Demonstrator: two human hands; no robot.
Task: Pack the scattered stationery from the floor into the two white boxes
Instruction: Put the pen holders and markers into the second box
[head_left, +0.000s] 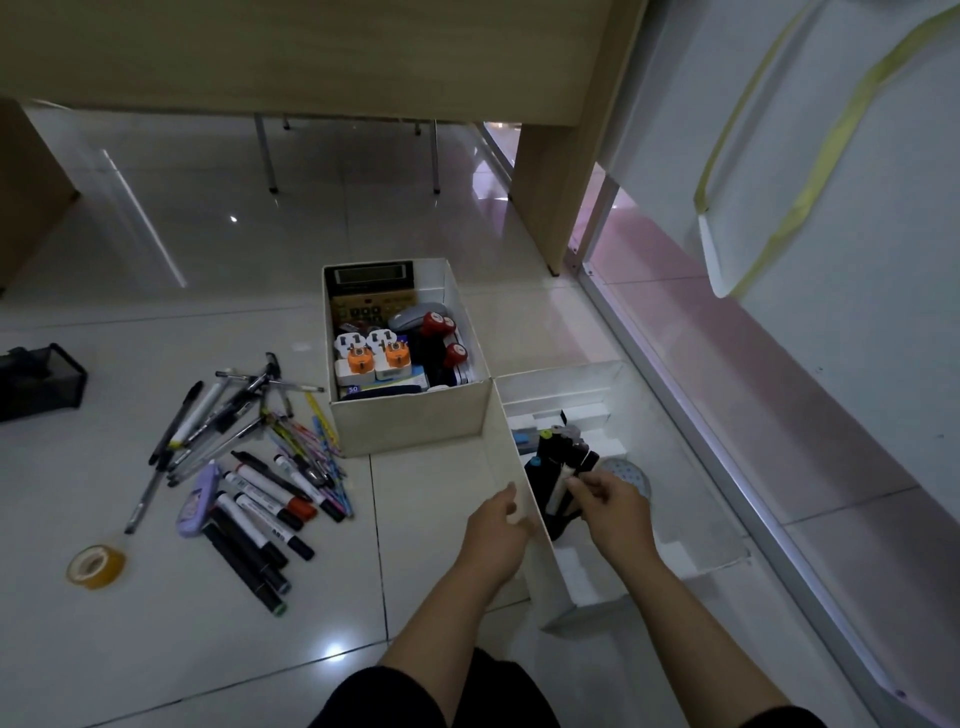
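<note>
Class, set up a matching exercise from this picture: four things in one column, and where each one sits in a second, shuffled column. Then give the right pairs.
Things
1. roll of tape
2. calculator
3. bundle of markers
4. black mesh holder

Places
A. far end of the full box
B. in the right hand
C. floor, far left edge
D. floor, near left, by the pens

Pairs: 1-D, 2-A, 3-B, 4-C

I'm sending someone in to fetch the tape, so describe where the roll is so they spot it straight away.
Start at the fuller white cardboard box on the tiled floor and look left to the heap of pens and markers. The yellowish-brown roll of tape lies flat by itself at the heap's near left edge. It is the only round ring among straight sticks.
</note>
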